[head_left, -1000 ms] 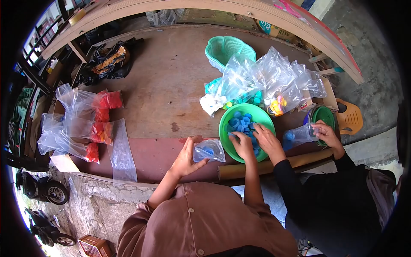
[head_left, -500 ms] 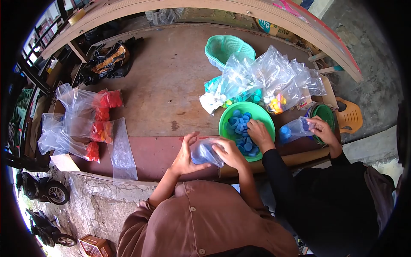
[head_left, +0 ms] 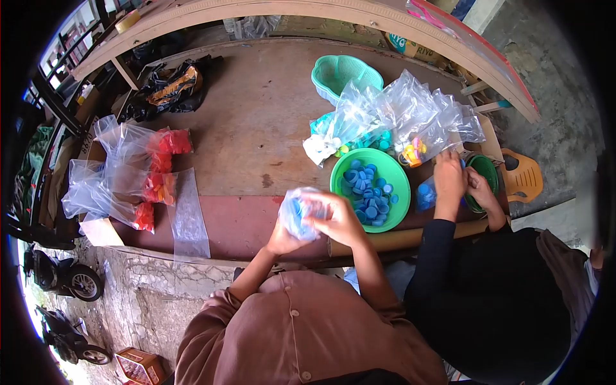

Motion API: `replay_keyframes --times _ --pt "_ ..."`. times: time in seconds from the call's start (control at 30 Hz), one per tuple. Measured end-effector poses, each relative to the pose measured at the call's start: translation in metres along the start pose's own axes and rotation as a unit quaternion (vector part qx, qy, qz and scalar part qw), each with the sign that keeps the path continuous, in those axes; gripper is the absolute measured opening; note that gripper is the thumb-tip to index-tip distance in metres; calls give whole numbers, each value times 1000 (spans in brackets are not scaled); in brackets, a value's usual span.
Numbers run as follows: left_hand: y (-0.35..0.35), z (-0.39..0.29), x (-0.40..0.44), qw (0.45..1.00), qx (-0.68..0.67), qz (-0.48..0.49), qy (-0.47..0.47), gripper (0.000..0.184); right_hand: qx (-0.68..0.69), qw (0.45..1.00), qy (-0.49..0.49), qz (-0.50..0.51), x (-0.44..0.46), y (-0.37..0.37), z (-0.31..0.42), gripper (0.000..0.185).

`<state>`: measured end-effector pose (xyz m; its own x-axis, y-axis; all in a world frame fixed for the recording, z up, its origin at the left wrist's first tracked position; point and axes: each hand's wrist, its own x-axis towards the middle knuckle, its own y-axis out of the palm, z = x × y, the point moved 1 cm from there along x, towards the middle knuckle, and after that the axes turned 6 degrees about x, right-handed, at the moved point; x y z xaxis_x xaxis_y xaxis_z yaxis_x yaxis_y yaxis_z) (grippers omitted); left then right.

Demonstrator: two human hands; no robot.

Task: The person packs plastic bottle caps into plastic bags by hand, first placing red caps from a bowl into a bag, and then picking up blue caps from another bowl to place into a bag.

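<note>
A clear plastic bag (head_left: pixel 296 215) with blue bottle caps inside is held up in front of my chest, above the table's front edge. My left hand (head_left: pixel 282 239) supports it from below and the left, its fingers partly hidden behind the bag. Across the bag's upper right side, my right hand (head_left: pixel 333 217) grips with bent fingers. Just right of my hands stands a green bowl (head_left: pixel 403 212) of loose blue bottle caps (head_left: pixel 367 192). Beside it, a co-worker's hands (head_left: pixel 450 183) hold another clear bag (head_left: pixel 426 194) with blue caps.
Clear bags with red and orange caps (head_left: pixel 160 183) lie at the left, near a flat plastic sheet (head_left: pixel 190 218). Behind the bowl are a pile of clear bags (head_left: pixel 410 106) and a teal basket (head_left: pixel 327 77). A black plastic bag (head_left: pixel 170 90) lies at the back left.
My hands have turned the bag more upright, and my right hand now wraps over it. The co-worker's hand has left the green bowl and moved right to the other bag.
</note>
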<state>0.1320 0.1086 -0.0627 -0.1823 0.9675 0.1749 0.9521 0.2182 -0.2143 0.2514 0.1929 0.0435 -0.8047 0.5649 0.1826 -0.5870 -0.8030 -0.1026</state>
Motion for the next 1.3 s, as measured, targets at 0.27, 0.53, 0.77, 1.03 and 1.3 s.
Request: replay_keyframes --times 0.27,0.53,0.77,1.03,1.3 --pt "-30 -21 -26 990 -105 26 -91 59 -115 987 2 -115 -8 -39 -30 39" --pt "-42 -30 -34 899 -414 -124 -73 75 68 994 23 -86 8 8 -7 36" --pt "-70 -31 -45 842 -530 -91 -39 81 136 983 72 -100 22 28 -1 26" --pt "-121 -9 -54 896 -328 -268 -132 66 -64 998 8 5 66 52 38 21" --pt "-174 12 -66 890 -247 -353 -152 48 18 992 -14 -126 110 41 10 21"
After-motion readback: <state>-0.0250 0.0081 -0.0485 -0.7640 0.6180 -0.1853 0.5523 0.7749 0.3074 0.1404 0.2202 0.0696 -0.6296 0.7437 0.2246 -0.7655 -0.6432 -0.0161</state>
